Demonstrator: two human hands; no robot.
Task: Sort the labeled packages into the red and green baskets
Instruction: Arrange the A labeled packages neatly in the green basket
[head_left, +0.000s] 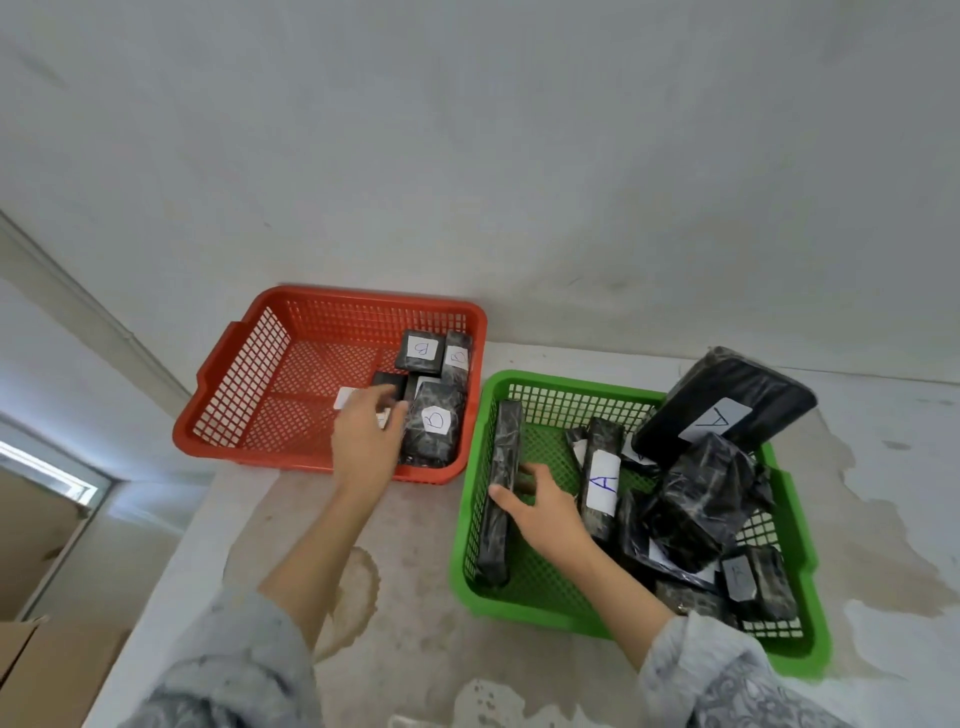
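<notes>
The red basket (234, 384) stands at the left and holds several black wrapped packages with white labels marked B (435, 422). My left hand (363, 441) reaches into it with fingers apart over a small black package (389, 383); whether they touch is unclear. To the right, the green basket (470, 519) holds several black packages, some labelled A (605, 480). My right hand (545, 512) grips a long narrow black package (501, 488) that leans along the green basket's left wall. A large flat package marked A (727, 410) rests on the far rim.
Both baskets sit on a stained pale tabletop (415, 597) against a white wall. A small package marked B (740, 578) lies in the green basket's near right corner. A cardboard box (47, 670) sits low at the left, beyond the table edge.
</notes>
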